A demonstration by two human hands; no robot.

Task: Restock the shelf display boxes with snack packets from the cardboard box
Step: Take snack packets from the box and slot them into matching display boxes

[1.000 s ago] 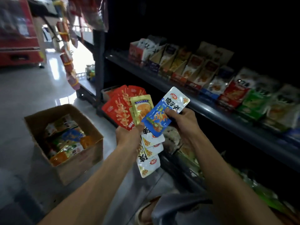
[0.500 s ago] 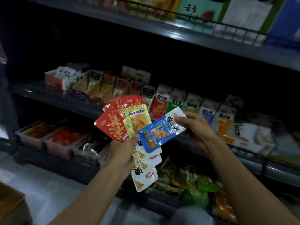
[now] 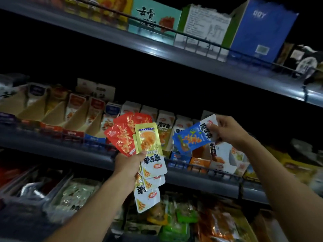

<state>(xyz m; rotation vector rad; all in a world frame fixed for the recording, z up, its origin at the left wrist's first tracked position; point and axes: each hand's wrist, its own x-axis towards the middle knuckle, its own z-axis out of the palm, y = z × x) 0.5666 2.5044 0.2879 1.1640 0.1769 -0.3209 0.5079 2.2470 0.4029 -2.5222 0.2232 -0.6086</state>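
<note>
Head view: the left hand [image 3: 130, 164] grips a fanned bunch of flat foil snack packets, thumb curled across their fronts. Above its knuckles spread red packets with an orange shrimp-like print [image 3: 120, 137] and a gold packet with a blue top band [image 3: 147, 137]; below the grip hang three white packets [image 3: 153, 167] upside down, each bearing a red oval logo and "20%" on a yellow corner.

The right hand [image 3: 227, 131] pinches one corner of a single blue-and-white packet [image 3: 191, 137] printed with large black Chinese characters; the packet slants down to the left of those fingers, apart from the fan, with dark open room above it.

Behind both grips runs the grey metal middle shelf [image 3: 87, 154] with a low wire rail, lined with upright cardboard display boxes [image 3: 165, 127] showing matching characters. Just below the right hand stands an orange-and-white box [image 3: 212, 154]. Overhead, the upper shelf carries a teal carton [image 3: 155, 16] and a blue carton marked "QQY" [image 3: 260, 30]. Beneath the forearms lie blurred trays of green and orange bags [image 3: 183, 217].
</note>
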